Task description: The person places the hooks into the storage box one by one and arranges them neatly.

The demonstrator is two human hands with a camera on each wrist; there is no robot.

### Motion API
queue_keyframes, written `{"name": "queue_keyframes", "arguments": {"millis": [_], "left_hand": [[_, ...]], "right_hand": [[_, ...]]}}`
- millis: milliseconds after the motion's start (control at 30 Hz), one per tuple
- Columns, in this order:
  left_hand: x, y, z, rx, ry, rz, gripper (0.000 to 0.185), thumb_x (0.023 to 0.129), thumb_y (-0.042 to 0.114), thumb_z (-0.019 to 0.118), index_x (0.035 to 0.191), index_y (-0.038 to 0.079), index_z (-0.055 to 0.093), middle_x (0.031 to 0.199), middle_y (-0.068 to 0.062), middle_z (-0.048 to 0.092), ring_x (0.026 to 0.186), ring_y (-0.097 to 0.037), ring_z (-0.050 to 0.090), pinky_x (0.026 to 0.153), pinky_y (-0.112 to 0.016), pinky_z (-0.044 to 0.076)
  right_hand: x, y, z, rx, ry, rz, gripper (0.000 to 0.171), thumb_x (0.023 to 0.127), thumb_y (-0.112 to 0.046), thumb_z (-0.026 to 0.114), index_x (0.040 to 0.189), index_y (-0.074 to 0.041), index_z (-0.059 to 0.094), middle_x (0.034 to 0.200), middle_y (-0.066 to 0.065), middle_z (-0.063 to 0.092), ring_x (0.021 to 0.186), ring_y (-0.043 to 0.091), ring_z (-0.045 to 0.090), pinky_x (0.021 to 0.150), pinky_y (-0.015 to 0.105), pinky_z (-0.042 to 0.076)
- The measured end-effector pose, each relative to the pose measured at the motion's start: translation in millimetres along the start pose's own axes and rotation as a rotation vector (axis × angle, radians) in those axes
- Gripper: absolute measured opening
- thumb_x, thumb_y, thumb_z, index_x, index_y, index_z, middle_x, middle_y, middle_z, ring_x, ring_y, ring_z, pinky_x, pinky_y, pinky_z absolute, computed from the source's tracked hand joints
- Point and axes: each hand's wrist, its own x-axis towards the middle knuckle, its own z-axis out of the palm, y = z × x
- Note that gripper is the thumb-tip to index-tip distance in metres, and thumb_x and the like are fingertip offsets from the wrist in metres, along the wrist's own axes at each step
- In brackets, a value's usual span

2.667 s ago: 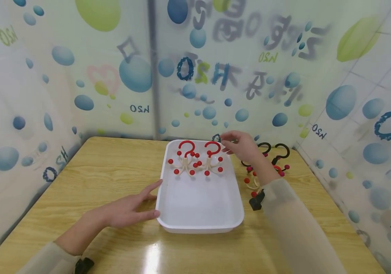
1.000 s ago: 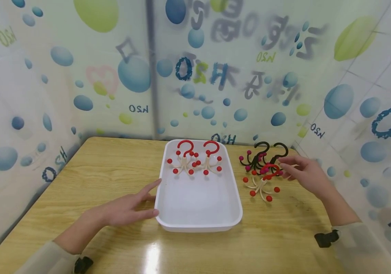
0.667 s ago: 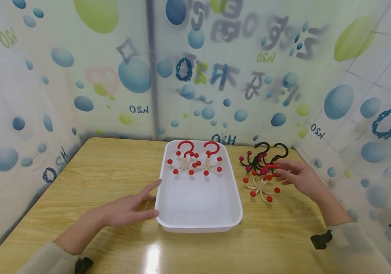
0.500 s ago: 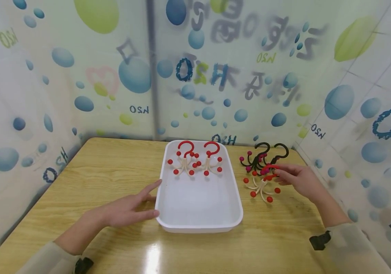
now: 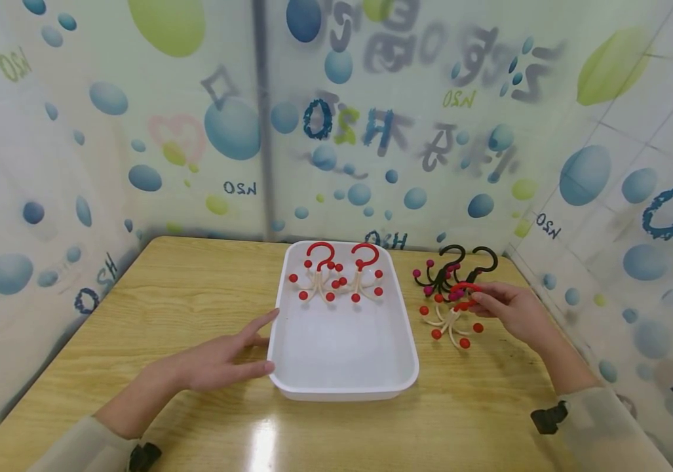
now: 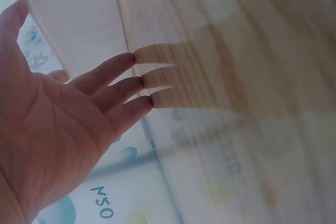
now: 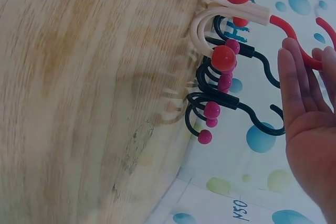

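The cream octopus hanger with red ball tips [image 5: 451, 317] sits on the wooden table [image 5: 194, 295], to the right of the white tray [image 5: 345, 354]. I see the right hand [image 5: 516, 314] pinching its red hook between thumb and fingertips. Just behind it, crowding the same corner, are two black hangers [image 5: 443, 274] with magenta balls; from the head view the red hook overlaps them, and I can't tell whether they touch. The tray's right wall stands between it and two matching cream hangers [image 5: 359, 280], side by side at the tray's far end. The left hand [image 5: 224, 364] grasps nothing: fingers spread, thumb and index fingertips against the tray's left rim. A bubble-printed sheet [image 5: 194, 190] backs the table.
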Motion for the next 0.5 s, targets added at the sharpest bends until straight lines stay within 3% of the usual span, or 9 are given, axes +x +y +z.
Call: {"name": "queue_keyframes", "arguments": {"millis": [200,400,500], "left_hand": [[0.3,0.8,0.0,-0.007,-0.004,-0.005,0.093,0.108,0.059,0.062,0.178,0.032,0.006,0.162,-0.011,0.060,0.158,-0.045,0.046,0.127,-0.074,0.032],[0.0,1.2,-0.4,-0.011,-0.007,-0.003,0.093,0.108,0.059,0.062,0.178,0.032,0.006,0.163,-0.012,0.059,0.158,-0.045,0.046,0.127,-0.074,0.032],[0.1,1.3,-0.5,-0.009,-0.008,-0.001,0.093,0.108,0.058,0.062,0.178,0.032,0.006,0.163,-0.012,0.060,0.157,-0.045,0.046,0.127,-0.074,0.032]], "right_hand": [[-2.3,-1.9,-0.6,-0.018,0.006,-0.021,0.041,0.116,-0.029,0.059,0.140,0.002,0.069,0.120,0.020,0.082,0.095,0.000,0.079,0.087,0.023,0.066],[-5.4,-9.9,-2.6,-0.057,0.004,-0.030,0.044,0.117,-0.032,0.057,0.143,0.002,0.067,0.125,0.020,0.080,0.094,-0.002,0.078,0.090,0.029,0.067],[-7.2,-14.3,-3.5,-0.062,0.010,-0.042,0.043,0.116,-0.032,0.058,0.142,0.001,0.067,0.125,0.020,0.079,0.094,-0.004,0.077,0.088,0.026,0.066]]}}
